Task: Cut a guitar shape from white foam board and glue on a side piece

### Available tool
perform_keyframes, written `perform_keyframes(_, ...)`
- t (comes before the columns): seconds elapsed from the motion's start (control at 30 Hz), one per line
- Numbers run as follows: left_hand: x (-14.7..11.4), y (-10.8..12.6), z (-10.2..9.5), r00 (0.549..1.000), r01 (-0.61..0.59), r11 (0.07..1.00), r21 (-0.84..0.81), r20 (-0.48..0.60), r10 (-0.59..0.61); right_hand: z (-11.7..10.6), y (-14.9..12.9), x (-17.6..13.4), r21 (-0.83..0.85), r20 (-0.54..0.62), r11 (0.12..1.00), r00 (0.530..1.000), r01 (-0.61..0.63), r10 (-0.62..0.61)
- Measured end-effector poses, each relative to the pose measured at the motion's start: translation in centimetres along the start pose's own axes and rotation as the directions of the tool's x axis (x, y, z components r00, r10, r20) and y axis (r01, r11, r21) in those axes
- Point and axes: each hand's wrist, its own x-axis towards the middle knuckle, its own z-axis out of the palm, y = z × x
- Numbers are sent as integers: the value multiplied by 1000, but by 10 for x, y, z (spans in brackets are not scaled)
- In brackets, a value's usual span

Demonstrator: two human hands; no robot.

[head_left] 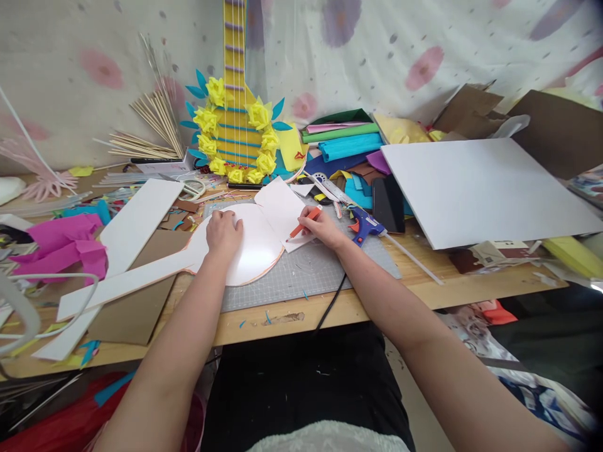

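A white guitar-shaped board (254, 248) with orange-marked edges lies on a grey cutting mat (311, 279), its long neck reaching left over other boards. My left hand (225, 233) rests on the round body, fingers down and thumb apart, gripping nothing. In my right hand (324, 227) is an orange marker (304, 225), its tip pointing down and left near the board's right edge. A white sheet (280, 204) lies by that edge, close to the marker tip; whether the tip touches it I cannot tell.
A yellow paper-flowered guitar (240, 135) stands at the back. Right of the mat lie a blue glue gun (365, 225) with a cord, a phone (388, 204) and a large white board (490, 188). Magenta paper (66, 245), scissors (193, 187) and wooden sticks (160, 129) crowd the left.
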Motion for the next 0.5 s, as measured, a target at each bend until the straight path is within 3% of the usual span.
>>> perform_keyframes(0.1,1,-2,2,1000,-6,1000,2,-7,6,-1,0,0,11,-42,1000,999,10,-9)
perform_keyframes(0.33,2,-3,4,1000,-11,1000,-6,-16,11,1,-3,-3,11,61,1000,998,3,-4)
perform_keyframes(0.5,0,-1,1,1000,-9,1000,-11,-15,9,3,-7,20,131,-137,991,991,7,11)
